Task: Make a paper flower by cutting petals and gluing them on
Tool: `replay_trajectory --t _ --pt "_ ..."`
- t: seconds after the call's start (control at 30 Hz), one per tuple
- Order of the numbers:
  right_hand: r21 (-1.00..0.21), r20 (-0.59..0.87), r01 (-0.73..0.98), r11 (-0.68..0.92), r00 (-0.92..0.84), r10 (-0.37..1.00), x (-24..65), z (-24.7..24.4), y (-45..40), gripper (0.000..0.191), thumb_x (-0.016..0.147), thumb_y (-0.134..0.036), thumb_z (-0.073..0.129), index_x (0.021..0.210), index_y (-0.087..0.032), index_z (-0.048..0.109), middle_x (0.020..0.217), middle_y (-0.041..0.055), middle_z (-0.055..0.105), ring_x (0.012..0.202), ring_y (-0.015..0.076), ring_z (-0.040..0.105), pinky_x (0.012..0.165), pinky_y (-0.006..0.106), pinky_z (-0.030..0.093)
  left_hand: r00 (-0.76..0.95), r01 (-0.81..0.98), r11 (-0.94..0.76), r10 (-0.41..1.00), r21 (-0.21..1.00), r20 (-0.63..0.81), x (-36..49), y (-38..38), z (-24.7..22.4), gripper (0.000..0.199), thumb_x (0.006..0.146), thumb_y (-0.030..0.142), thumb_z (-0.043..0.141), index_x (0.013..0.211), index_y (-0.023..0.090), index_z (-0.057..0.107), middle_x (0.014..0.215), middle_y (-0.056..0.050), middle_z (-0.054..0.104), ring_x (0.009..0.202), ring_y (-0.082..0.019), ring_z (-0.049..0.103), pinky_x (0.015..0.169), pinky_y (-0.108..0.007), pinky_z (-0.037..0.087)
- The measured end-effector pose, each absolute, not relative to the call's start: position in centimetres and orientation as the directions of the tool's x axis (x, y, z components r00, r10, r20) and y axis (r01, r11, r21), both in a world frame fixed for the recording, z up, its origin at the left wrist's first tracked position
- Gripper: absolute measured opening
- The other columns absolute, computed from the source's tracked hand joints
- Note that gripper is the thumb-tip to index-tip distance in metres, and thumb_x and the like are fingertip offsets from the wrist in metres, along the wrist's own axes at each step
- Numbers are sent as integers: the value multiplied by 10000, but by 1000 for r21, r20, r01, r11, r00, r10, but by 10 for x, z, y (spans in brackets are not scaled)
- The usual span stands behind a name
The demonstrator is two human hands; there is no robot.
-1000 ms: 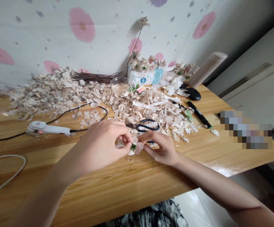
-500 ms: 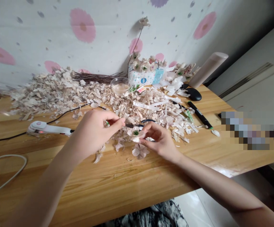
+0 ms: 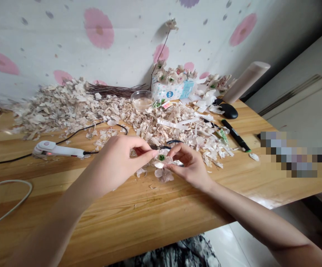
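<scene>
Between my hands is a pale artificial flower (image 3: 161, 158) with a green centre, held just above the table's front part. My right hand (image 3: 187, 161) pinches it from the right, thumb below and fingers curled above. My left hand (image 3: 122, 159) is closed, thumb and fingertips pressed together at the flower's left edge; a pale petal seems to be in that pinch, mostly hidden. Under the flower lies another cluster of pale petals (image 3: 164, 175). Behind the fingers, a dark slim tool and its black cord (image 3: 174, 141) show only in part.
Loose dried petals (image 3: 63, 107) heap along the wall. Behind them are dark twigs (image 3: 113, 91), a clear bowl (image 3: 142, 100) and a tissue pack (image 3: 169, 91) topped with flowers. A white corded switch (image 3: 58, 149) lies left; a black marker (image 3: 235, 135) and a mouse (image 3: 229, 110) lie right.
My left hand has moved right, from beside the dark tool to the flower's left edge. My right hand keeps its hold on the flower, nearly in place.
</scene>
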State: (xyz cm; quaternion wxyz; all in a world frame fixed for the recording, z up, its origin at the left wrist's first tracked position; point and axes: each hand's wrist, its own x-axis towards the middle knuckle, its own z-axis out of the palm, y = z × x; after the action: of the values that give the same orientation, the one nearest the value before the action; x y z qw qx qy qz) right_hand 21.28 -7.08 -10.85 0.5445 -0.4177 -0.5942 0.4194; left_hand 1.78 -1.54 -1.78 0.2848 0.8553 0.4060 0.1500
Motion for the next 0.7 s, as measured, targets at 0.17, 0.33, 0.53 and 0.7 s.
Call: replay_trajectory --t 0.17,0.33,0.53,0.7 --pt "-954 299 -5 299 -20 954 212 -107 -70 257 717 -286 763 753 -195 526 693 -14 574 621 99 575 592 219 523 580 642 -478 814 600 27 18 -10 -19 274 882 395 500 780 231 693 688 6 678 642 -165 608 514 -236 405" --pt "-962 235 -141 235 20 972 215 -109 -67 320 654 -263 811 720 -193 506 678 -32 567 604 86 565 569 195 503 615 618 -396 782 679 -103 23 -12 -31 105 774 281 651 872 253 677 889 15 704 842 -199 641 706 -293 466" --pt "-954 230 -181 238 63 971 217 -106 -65 359 640 -330 818 711 -209 488 650 -36 572 556 94 547 531 207 484 624 461 -329 780 824 -38 43 -26 -39 132 778 327 682 867 232 663 875 24 696 820 -164 624 737 -281 463" --pt "-945 283 -134 298 116 952 217 -104 -67 371 624 -361 825 707 -211 496 620 -41 556 527 94 521 500 202 458 541 385 -366 833 847 114 54 -32 -45 62 781 228 678 839 208 668 856 26 675 817 -140 608 748 -247 449"
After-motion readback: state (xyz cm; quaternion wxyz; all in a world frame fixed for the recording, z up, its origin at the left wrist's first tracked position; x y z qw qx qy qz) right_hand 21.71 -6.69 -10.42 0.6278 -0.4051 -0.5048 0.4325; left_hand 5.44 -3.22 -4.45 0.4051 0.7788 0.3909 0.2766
